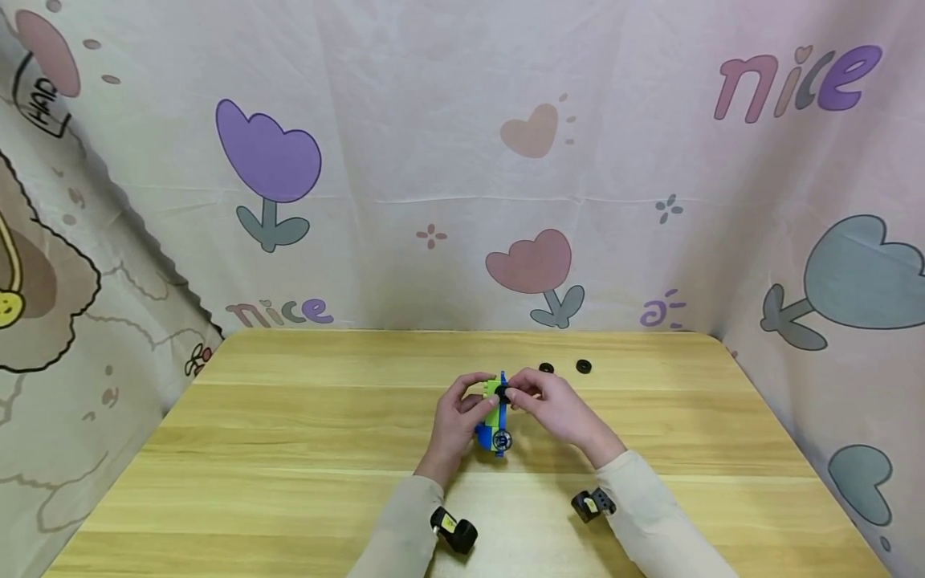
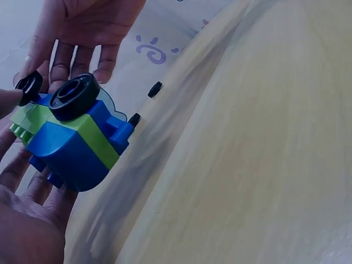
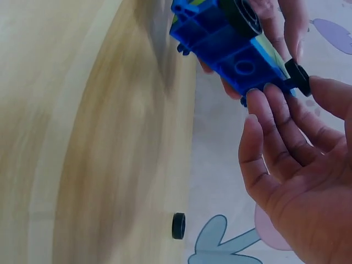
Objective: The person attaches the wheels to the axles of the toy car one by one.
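A toy car (image 1: 491, 413) of blue and lime-green blocks is held up on its side above the table. My left hand (image 1: 457, 421) grips its body, thumb at a black wheel (image 3: 297, 76) by one end. My right hand (image 1: 555, 404) has its thumb against that same wheel, its other fingers touching the car's blue underside (image 3: 242, 66). Whether the wheel sits fully on its axle cannot be told. Another black wheel (image 2: 75, 96) is fitted at the car's other end. The far side of the car is hidden in my left palm.
Two loose black wheels, one left (image 1: 546, 368) and one right (image 1: 584, 366), lie near the back edge of the wooden table (image 1: 289, 449). Behind it hangs a printed cloth (image 1: 405, 144). A small black camera is strapped to each wrist.
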Demonstrator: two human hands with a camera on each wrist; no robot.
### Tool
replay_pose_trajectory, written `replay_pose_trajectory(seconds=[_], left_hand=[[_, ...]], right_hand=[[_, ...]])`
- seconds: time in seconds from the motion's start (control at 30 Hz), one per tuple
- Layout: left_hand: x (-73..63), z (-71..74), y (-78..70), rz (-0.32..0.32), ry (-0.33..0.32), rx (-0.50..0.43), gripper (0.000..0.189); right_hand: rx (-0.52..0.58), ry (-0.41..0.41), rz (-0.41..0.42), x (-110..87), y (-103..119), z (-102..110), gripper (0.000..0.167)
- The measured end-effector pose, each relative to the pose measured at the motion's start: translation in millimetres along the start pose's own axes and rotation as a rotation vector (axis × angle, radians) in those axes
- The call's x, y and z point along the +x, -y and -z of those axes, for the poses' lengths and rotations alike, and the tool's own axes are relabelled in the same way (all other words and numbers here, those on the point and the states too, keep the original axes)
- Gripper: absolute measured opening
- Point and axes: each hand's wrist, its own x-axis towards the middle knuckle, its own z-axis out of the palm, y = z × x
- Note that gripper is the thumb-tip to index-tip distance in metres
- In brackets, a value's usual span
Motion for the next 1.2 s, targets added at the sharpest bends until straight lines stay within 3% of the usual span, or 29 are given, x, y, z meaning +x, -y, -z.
replay_pose_trajectory(seconds=[0.17, 0.4, 0.5, 0.83, 1.07, 1.2], left_hand=[[2.2, 0.4, 3.3, -0.010, 0.000, -0.001, 0.038], [12.3, 4.3, 29.4, 0.035, 0.003, -0.014, 0.039], [13.5, 3.5, 33.4, 0.044, 0.001, -0.010, 0.038], [14.9, 1.1, 30.7, 0.027, 0.025, 0.022, 0.039], [16.2, 6.0, 26.5, 0.017, 0.118, -0.005, 0.045], [17.4, 8.5, 24.2, 0.012, 0.136, 0.012, 0.051]], right_hand=[[0.016, 0.001, 0.018, 0.7, -1.4, -0.9, 0.013], [0.031, -0.026, 0.028, -0.6, -1.5, -2.1, 0.012], [0.046, -0.042, 0.011, -0.8, -1.8, -2.5, 0.011], [0.112, -0.049, -0.011, -0.9, -2.7, -2.1, 0.014], [0.126, -0.069, -0.036, -4.5, 0.6, 3.6, 0.016], [0.118, -0.085, -0.057, -6.6, -0.2, 8.1, 0.013]])
